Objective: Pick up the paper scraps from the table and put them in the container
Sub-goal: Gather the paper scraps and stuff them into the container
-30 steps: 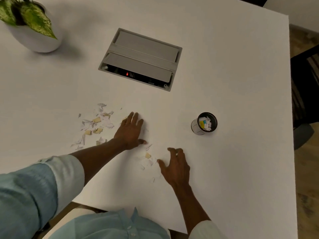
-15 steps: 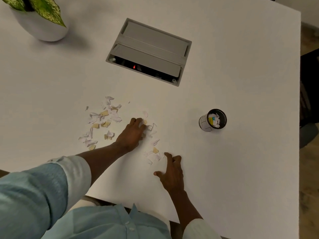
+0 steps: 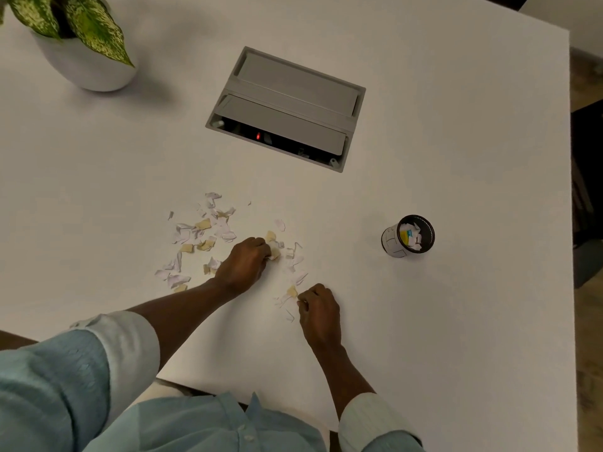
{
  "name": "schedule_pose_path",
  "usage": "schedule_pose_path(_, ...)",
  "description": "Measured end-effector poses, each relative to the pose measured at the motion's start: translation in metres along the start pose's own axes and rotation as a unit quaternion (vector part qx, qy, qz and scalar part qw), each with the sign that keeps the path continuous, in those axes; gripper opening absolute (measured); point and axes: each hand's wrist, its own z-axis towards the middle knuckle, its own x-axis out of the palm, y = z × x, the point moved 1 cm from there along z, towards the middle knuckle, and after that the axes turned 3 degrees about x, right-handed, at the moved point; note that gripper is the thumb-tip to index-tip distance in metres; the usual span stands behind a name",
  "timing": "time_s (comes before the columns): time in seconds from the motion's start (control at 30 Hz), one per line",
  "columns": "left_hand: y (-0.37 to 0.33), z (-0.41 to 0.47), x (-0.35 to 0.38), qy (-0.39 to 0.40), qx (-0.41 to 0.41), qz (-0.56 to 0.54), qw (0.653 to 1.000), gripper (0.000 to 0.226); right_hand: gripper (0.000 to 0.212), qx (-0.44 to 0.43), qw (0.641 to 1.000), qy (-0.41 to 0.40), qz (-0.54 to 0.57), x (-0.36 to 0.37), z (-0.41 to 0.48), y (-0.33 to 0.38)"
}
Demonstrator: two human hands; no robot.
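Note:
Several white and yellowish paper scraps (image 3: 202, 233) lie scattered on the white table (image 3: 456, 321) left of centre, and a smaller patch of scraps (image 3: 293, 265) lies between my hands. My left hand (image 3: 244, 264) rests on the table with its fingers curled around scraps at its tips. Just below and to the right, my right hand (image 3: 318, 306) pinches scraps beside a yellowish piece (image 3: 291, 291). A small round container (image 3: 408, 236) with a black rim stands to the right, apart from both hands, with scraps inside.
A grey recessed cable box (image 3: 287, 106) is set into the table behind the scraps. A white pot with a green plant (image 3: 81, 57) stands at the far left. The table's right edge (image 3: 571, 223) borders a dark chair and floor.
My left hand went from flat and spread to curled over scraps. My right hand closed its fingers and moved up to the lower scraps. The view shifted slightly.

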Motion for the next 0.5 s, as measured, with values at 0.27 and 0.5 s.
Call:
schedule_pose_path(0.27, -0.039, 0.020, -0.013, -0.075, -0.085, -0.115, 0.987, 0.014, 0.013, 0.131, 0.959, -0.129, 0.217, -0.040, 0.002, -0.016)
schedule_pose_path(0.5, -0.100, 0.050, -0.009, -0.081, -0.126, -0.216, 0.965, 0.032, 0.016, 0.226, 0.894, -0.218, 0.321, -0.091, 0.013, -0.047)
